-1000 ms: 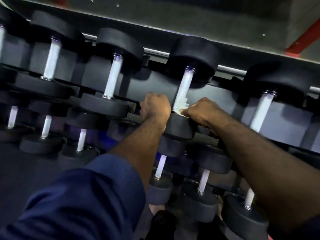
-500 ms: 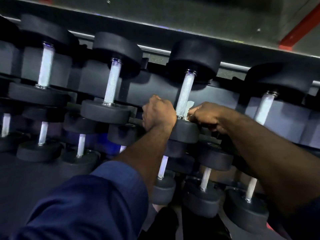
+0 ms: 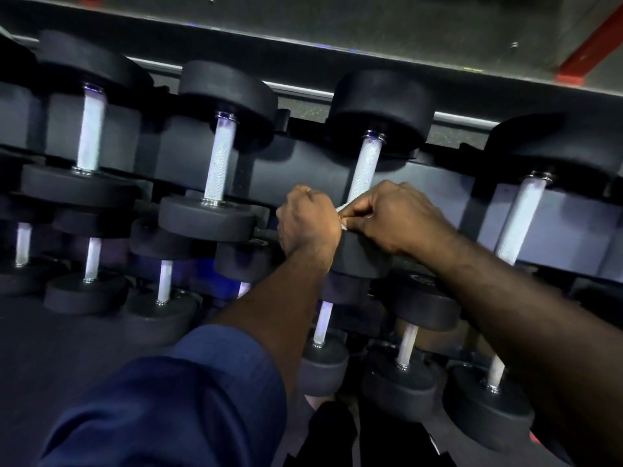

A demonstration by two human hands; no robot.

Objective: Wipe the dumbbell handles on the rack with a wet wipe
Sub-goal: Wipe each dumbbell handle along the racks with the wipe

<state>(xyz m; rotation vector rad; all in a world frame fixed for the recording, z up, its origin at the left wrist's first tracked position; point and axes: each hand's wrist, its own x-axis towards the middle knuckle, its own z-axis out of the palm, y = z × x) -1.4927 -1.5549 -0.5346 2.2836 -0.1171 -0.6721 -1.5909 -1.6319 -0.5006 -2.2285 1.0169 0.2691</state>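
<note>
The rack (image 3: 303, 176) holds rows of black dumbbells with pale knurled handles. My two hands meet at the near end of the third top-row handle (image 3: 365, 170), just above that dumbbell's near head (image 3: 360, 261). A small white wet wipe (image 3: 341, 214) shows between the hands. My right hand (image 3: 397, 217) pinches it with curled fingers against the handle's base. My left hand (image 3: 308, 220) is a fist pressed to the wipe's left end and seems to grip it too. Most of the wipe is hidden by the fingers.
Neighbouring top-row dumbbells stand left (image 3: 219, 163) and right (image 3: 521, 217) of the one I work on. A lower row of smaller dumbbells (image 3: 323, 321) lies beneath my forearms. A grey wall with a red beam (image 3: 593, 38) runs behind the rack.
My left fist has moved right until it touches my right hand. The wipe, earlier bunched on the handle's base, is now pinched between the two hands.
</note>
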